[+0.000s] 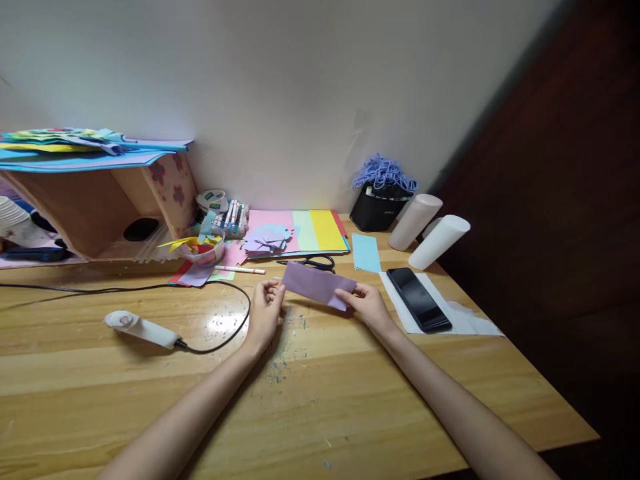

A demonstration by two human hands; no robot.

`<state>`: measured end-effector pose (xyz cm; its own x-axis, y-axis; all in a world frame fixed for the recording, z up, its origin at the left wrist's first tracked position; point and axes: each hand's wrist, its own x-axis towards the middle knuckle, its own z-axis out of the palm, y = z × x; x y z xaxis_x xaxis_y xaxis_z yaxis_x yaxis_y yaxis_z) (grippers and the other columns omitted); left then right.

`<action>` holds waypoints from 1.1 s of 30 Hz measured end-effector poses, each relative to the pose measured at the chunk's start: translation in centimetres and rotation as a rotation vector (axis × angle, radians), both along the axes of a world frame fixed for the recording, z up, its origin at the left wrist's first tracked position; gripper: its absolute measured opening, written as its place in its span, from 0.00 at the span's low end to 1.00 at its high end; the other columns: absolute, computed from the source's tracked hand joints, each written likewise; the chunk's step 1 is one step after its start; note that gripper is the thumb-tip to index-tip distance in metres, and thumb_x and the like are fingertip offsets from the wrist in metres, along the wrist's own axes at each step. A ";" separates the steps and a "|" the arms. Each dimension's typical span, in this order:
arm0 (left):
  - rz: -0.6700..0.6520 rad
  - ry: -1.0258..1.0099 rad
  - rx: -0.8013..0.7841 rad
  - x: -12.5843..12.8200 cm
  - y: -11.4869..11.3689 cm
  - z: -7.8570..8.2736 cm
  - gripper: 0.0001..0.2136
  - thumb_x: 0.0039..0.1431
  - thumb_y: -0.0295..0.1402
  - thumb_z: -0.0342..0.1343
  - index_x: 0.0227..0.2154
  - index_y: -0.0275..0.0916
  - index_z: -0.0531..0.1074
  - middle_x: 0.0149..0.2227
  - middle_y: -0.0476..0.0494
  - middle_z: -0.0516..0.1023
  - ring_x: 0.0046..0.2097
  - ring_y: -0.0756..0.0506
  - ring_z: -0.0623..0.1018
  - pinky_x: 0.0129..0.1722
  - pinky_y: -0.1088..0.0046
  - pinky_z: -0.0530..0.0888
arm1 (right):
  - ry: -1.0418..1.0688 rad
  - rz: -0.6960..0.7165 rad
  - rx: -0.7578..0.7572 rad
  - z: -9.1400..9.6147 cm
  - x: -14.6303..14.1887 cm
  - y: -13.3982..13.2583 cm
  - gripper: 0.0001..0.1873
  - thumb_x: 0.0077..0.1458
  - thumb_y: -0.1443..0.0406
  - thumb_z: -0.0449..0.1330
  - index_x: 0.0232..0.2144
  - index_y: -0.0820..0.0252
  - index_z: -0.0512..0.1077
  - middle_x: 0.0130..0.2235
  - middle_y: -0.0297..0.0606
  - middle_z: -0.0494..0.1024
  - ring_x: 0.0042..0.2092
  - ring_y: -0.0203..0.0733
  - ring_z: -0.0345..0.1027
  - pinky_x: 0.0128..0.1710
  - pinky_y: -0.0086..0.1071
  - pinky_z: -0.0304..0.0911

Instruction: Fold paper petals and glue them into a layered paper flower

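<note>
A strip of purple paper (317, 283) is held up a little above the table, tilted down to the right. My left hand (266, 308) pinches its left end between thumb and fingers. At the right end, my right hand (367, 303) grips the paper with the thumb in front and the fingers behind. Just beyond the paper lies a pair of black-handled scissors (320, 262), partly covered by it. A white marker (240, 270) rests to the left of the scissors.
Coloured paper sheets (327, 230) lie at the back, with a light blue card (367, 253) beside them. A black phone (419, 300) sits on white paper at the right. On the left are a corded white device (143, 330), a plastic bowl of scraps (203, 250) and a wooden box (100, 207).
</note>
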<state>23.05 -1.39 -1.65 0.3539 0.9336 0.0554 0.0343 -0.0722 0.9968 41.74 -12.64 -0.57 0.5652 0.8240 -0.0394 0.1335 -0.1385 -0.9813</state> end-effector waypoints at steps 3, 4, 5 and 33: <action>0.039 0.079 0.298 -0.1 -0.7 0.5 0.22 0.51 0.38 0.53 0.48 0.38 0.56 0.41 0.40 0.65 0.39 0.47 0.70 0.36 0.69 0.70 | -0.294 -0.141 0.042 0.6 -1.2 -0.4 0.14 0.41 0.56 0.62 0.23 0.63 0.73 0.24 0.37 0.71 0.26 0.37 0.61 0.25 0.29 0.55; 0.056 0.128 0.447 -0.2 -1.1 0.7 0.24 0.51 0.36 0.54 0.50 0.39 0.54 0.45 0.38 0.63 0.45 0.44 0.68 0.41 0.65 0.68 | -0.375 -0.157 0.057 0.8 -1.6 -0.5 0.13 0.42 0.56 0.62 0.21 0.63 0.72 0.23 0.35 0.69 0.26 0.36 0.59 0.24 0.29 0.54; 0.045 0.179 0.595 -0.3 -1.6 0.9 0.25 0.50 0.34 0.55 0.51 0.40 0.54 0.49 0.36 0.61 0.49 0.42 0.65 0.45 0.62 0.66 | -0.435 -0.159 0.073 1.0 -2.0 -0.6 0.13 0.43 0.57 0.61 0.19 0.62 0.70 0.21 0.34 0.67 0.25 0.35 0.57 0.24 0.28 0.52; -0.676 0.420 0.714 -6.9 -1.0 2.2 0.13 0.50 0.20 0.49 0.36 0.43 0.69 0.44 0.43 0.75 0.55 0.42 0.66 0.56 0.48 0.47 | -1.234 0.502 0.302 1.2 -2.5 -1.5 0.30 0.50 0.75 0.51 0.55 0.51 0.56 0.59 0.38 0.57 0.60 0.44 0.47 0.56 0.45 0.52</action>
